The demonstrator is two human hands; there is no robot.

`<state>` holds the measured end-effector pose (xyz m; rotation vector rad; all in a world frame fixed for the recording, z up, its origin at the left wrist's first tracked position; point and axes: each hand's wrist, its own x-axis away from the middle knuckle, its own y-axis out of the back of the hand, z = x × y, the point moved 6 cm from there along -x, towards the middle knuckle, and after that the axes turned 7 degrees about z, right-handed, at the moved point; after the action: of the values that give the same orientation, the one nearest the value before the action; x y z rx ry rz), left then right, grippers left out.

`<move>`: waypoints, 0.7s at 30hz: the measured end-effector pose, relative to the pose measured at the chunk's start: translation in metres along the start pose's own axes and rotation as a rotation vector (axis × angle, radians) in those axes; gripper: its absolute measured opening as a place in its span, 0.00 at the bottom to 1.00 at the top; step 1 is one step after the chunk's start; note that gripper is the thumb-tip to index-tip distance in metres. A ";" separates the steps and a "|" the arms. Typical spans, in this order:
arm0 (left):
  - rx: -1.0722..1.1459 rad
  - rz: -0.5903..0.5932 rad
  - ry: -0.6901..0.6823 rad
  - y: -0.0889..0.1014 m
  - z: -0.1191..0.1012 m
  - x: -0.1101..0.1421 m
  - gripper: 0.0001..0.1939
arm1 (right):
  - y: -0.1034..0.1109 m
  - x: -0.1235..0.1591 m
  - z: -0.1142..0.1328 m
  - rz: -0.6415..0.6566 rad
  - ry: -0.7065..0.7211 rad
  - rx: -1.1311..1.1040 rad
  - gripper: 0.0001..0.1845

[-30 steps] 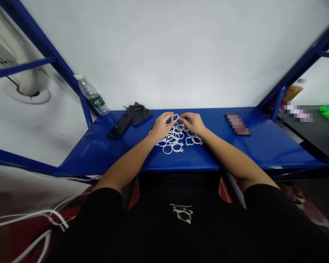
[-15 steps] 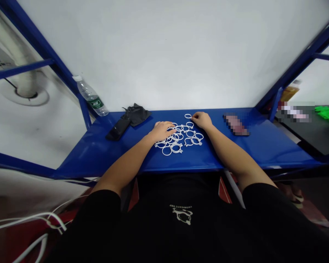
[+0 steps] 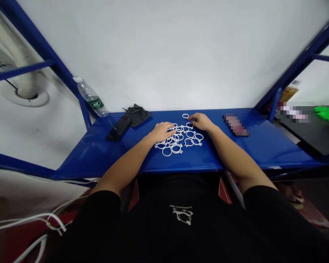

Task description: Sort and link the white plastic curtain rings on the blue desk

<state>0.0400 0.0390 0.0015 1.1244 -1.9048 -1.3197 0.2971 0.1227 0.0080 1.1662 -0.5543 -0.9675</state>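
1. At the right hand [image 3: 199, 121] I see thumb and forefinger drawn close together, their tips at the right-hand edge of a single thin white plastic ring [image 3: 185, 118]. Whether they pinch it or only touch it I cannot tell.

2. That ring is what the geometry hangs on: it lies directly leftward of the right fingertips, at the back of the work area, apart from the main heap. Being round, it gives me no long axis (it looks oval only because I view it at a slant). The right hand is clearly the nearer one; the left is lower and farther off.

3. The left hand [image 3: 161, 132] is palm down over the left part of a loose heap of white plastic rings [image 3: 177, 137], thumb and fingers loosely apart. What is beneath the palm is hidden from me.

4. Between the heap and the right forearm lies a smaller overlapping group of white rings with little tabs [image 3: 199, 140].

5. Farther out on the glossy blue tabletop [image 3: 249, 153]: a flat black phone [image 3: 118, 129] and a crumpled black plastic bag [image 3: 137, 115] to the left, a clear plastic bottle with a green label [image 3: 91, 96] beyond them, and a dark slab with a pixelated reddish face [image 3: 235, 125] to the right.
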 end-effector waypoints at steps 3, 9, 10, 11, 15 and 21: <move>0.002 -0.004 -0.001 -0.001 0.001 0.000 0.24 | 0.006 0.006 0.006 0.079 0.050 -0.026 0.23; 0.040 -0.108 -0.057 0.005 -0.001 0.000 0.17 | 0.014 0.016 0.019 0.200 0.067 -0.157 0.22; 0.045 -0.138 -0.065 0.008 -0.001 0.000 0.16 | 0.012 0.016 0.021 0.226 0.069 -0.160 0.20; 0.049 -0.170 -0.069 0.010 -0.002 0.000 0.15 | 0.011 0.017 0.023 0.246 0.069 -0.152 0.17; 0.051 -0.273 -0.075 0.019 -0.004 0.002 0.12 | 0.010 0.015 0.034 0.188 0.060 -0.130 0.07; 0.010 -0.353 -0.125 0.024 -0.017 0.008 0.09 | 0.016 0.022 0.072 -0.084 0.160 -0.417 0.11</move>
<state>0.0420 0.0285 0.0296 1.4642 -1.8582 -1.6017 0.2562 0.0681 0.0441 0.8853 -0.1632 -0.9939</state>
